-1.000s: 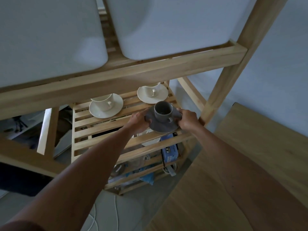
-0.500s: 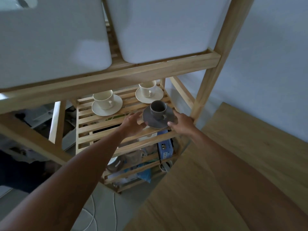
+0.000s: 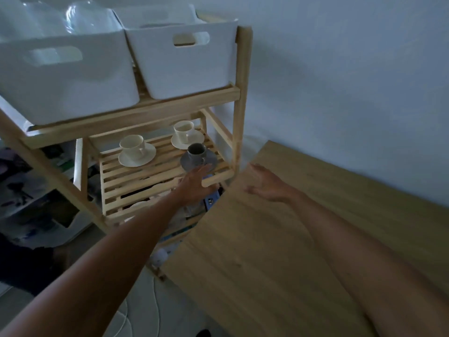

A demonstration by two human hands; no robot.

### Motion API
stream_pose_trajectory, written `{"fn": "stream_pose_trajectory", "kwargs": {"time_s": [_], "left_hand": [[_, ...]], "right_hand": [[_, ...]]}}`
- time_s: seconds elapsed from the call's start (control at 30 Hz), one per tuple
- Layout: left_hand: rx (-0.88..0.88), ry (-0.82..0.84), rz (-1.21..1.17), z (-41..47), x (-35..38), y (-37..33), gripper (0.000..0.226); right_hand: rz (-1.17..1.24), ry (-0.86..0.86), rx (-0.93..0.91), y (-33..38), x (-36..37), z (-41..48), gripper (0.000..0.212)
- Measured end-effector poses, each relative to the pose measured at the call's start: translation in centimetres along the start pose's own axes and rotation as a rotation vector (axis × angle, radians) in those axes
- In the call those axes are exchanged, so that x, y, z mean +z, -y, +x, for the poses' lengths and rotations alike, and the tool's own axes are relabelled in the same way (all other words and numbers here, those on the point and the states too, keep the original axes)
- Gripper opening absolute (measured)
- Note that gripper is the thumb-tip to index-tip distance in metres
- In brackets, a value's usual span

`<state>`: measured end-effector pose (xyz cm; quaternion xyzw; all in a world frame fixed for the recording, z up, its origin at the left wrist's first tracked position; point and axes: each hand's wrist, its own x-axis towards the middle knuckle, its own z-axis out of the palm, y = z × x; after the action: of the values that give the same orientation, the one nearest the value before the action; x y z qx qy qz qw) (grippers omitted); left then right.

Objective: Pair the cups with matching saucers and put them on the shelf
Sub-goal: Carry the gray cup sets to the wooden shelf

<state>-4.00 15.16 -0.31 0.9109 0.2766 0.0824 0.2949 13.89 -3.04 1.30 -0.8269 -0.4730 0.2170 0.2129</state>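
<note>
Grey cup (image 3: 196, 151) upright on grey saucer (image 3: 198, 160); both hands (image 3: 195, 183) (image 3: 264, 182) open-fingered, empty.

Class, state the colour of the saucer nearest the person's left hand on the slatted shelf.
Grey, matching the grey cup on it; the saucer shows in the head view, the only one.

middle slatted shelf (image 3: 136, 177) | grey cup (image 3: 196, 152) on grey saucer (image 3: 211, 161), at front right corner, just beyond left hand (image 3: 194, 183) fingertips, hand empty | cream cup and saucer (image 3: 187, 137) directly behind | second cream cup and saucer (image 3: 136, 152) further left | top shelf (image 3: 184, 103): two white bins (image 3: 184, 66)
</note>
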Motion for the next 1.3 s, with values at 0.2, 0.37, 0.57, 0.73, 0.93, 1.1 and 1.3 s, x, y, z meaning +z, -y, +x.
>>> {"fn": "stream_pose_trajectory", "kwargs": {"time_s": [0.2,0.37,0.57,0.73,0.93,1.1,1.3], "left_hand": [[0.191,0.091,-0.051,-2.5,3.5,-8.6,0.070],[0.291,0.163,-0.073,-5.3,7.8,-15.2,0.073],[0.390,0.278,-0.098,-9.1,13.8,-21.9,0.073],[0.399,0.399,-0.099,-12.0,18.7,-25.2,0.074],[0.351,0.519,-0.017,-14.4,22.8,-25.5,0.076],[0.370,0.536,-0.026,-15.9,24.6,-26.2,0.071],[0.374,0.529,-0.096,-16.5,25.5,-26.8,0.072]], "right_hand": [[-0.012,-0.093,0.141,-4.5,-4.3,-10.8,0.082],[0.037,-0.173,0.280,-8.5,-7.4,-21.0,0.078],[0.093,-0.278,0.438,-12.7,-8.6,-32.0,0.076],[0.132,-0.324,0.574,-15.9,-7.5,-38.8,0.073],[0.147,-0.264,0.719,-18.7,-3.3,-42.7,0.070],[0.171,-0.280,0.724,-19.3,-0.4,-43.0,0.071],[0.281,-0.340,0.684,-19.3,1.0,-42.4,0.074]]}}
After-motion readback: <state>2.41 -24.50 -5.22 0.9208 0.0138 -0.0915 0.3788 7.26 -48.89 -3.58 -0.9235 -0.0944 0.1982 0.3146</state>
